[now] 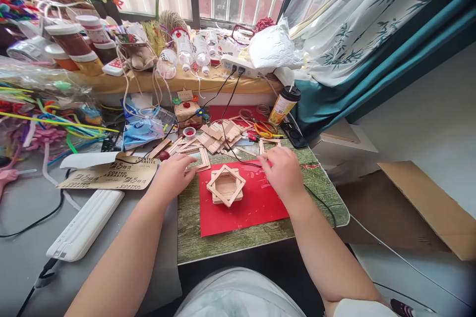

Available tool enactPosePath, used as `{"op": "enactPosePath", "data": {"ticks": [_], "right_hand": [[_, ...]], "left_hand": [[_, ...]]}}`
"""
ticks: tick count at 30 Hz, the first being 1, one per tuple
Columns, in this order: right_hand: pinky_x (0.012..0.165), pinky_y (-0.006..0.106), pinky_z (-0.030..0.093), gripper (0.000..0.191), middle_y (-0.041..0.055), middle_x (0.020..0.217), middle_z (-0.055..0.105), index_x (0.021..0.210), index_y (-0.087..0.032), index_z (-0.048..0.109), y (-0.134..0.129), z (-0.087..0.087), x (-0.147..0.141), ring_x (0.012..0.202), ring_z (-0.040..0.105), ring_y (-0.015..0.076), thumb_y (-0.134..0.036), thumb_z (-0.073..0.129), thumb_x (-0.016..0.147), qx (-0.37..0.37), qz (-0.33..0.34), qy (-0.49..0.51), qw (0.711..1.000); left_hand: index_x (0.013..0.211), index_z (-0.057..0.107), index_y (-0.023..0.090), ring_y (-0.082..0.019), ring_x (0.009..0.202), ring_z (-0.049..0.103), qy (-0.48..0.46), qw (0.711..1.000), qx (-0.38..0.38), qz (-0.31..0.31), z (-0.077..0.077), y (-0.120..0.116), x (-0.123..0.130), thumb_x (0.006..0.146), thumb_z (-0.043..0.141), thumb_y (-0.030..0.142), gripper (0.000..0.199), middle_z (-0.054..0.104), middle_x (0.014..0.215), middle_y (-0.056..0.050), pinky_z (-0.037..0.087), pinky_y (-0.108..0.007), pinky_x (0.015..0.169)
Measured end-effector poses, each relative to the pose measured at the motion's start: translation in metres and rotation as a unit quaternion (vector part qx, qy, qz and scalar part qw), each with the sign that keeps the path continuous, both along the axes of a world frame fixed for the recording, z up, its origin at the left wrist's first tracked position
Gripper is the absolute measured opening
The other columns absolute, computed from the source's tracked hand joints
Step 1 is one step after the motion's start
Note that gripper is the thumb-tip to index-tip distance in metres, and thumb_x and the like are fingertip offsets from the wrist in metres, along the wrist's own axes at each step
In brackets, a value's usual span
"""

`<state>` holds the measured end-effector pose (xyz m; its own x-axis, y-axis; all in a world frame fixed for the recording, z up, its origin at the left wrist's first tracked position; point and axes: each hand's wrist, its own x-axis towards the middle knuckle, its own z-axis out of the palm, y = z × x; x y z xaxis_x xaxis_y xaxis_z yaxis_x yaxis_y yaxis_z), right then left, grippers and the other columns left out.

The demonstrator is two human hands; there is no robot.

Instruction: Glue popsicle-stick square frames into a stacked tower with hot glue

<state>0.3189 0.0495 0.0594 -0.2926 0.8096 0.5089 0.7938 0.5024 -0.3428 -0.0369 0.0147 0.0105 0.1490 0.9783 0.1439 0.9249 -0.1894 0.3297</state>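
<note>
In the middle of the red sheet (256, 208) stands a small star-shaped holder of stacked craft sticks (241, 189), its top square turned against the ones beneath; neither hand touches it. My left hand (171, 178) hovers at the sheet's left, thumb and fingers apart, beside a corner of joined craft sticks (204, 158); I cannot tell if it touches them. To the right, my right hand (283, 171) has its fingers curled together near the black cable (243, 161). What lies between those fingertips is hidden. Just beyond that hand sits another craft-stick frame (262, 146).
Loose craft sticks (219, 136) are heaped behind the sheet, with orange-handled scissors (266, 130) and a lidded drink cup (284, 105) to their right. Sandpaper (111, 174) and a white power bank-like block (86, 225) lie at left. Bottles and jars crowd the sill (148, 81).
</note>
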Motion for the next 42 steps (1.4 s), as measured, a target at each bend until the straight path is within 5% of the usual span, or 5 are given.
{"op": "enactPosePath", "data": {"ticks": [2, 5, 10, 34, 42], "right_hand": [[0.107, 0.056, 0.056, 0.025, 0.0141, 0.106, 0.078, 0.108, -0.022, 0.082, -0.009, -0.009, -0.007, 0.113, 0.07, 0.0346, -0.029, 0.058, 0.109, -0.023, 0.037, 0.006, 0.999], [0.12, 0.053, 0.052, 0.038, 0.0137, 0.141, 0.073, 0.144, -0.023, 0.07, -0.032, -0.025, -0.023, 0.136, 0.065, 0.0316, -0.033, 0.055, 0.111, -0.08, 0.132, 0.048, 0.987], [0.137, 0.062, 0.029, 0.087, 0.0133, 0.179, 0.038, 0.176, -0.024, 0.029, -0.055, -0.039, -0.054, 0.169, 0.03, 0.035, -0.061, 0.063, 0.105, -0.179, 0.221, -0.029, 0.958], [0.142, 0.053, 0.01, 0.091, 0.0168, 0.184, 0.014, 0.174, -0.006, 0.028, -0.047, -0.058, -0.091, 0.173, 0.016, 0.0334, -0.063, 0.051, 0.108, -0.227, 0.149, -0.189, 0.944], [0.142, 0.054, 0.013, 0.09, 0.0163, 0.184, 0.021, 0.175, -0.011, 0.028, -0.043, -0.043, -0.087, 0.173, 0.018, 0.0312, -0.066, 0.051, 0.108, -0.247, 0.172, -0.142, 0.943]], "left_hand": [[0.124, 0.076, 0.026, -0.036, 0.122, 0.069, 0.033, 0.999, -0.016, 0.002, -0.005, 0.003, -0.005, 0.101, 0.058, 0.04, 0.032, 0.076, 0.129, -0.012, 0.056, -0.05, 0.1], [0.123, 0.077, 0.027, -0.036, 0.122, 0.068, 0.052, 0.998, -0.03, -0.006, -0.009, 0.003, -0.004, 0.1, 0.056, 0.033, 0.032, 0.077, 0.128, -0.01, 0.055, -0.049, 0.1], [0.114, 0.08, 0.027, -0.035, 0.116, 0.068, 0.053, 0.998, -0.028, -0.011, -0.01, 0.002, 0.003, 0.104, 0.053, 0.035, 0.03, 0.079, 0.121, -0.009, 0.054, -0.049, 0.1], [0.113, 0.079, 0.025, -0.032, 0.114, 0.066, 0.056, 0.998, -0.029, 0.006, -0.013, 0.0, 0.005, 0.103, 0.059, 0.033, 0.024, 0.078, 0.122, -0.008, 0.054, -0.044, 0.097], [0.11, 0.084, 0.025, -0.032, 0.112, 0.073, 0.047, 0.999, -0.008, -0.007, -0.014, 0.002, 0.002, 0.102, 0.055, 0.029, 0.03, 0.083, 0.116, -0.008, 0.054, -0.046, 0.098]]}}
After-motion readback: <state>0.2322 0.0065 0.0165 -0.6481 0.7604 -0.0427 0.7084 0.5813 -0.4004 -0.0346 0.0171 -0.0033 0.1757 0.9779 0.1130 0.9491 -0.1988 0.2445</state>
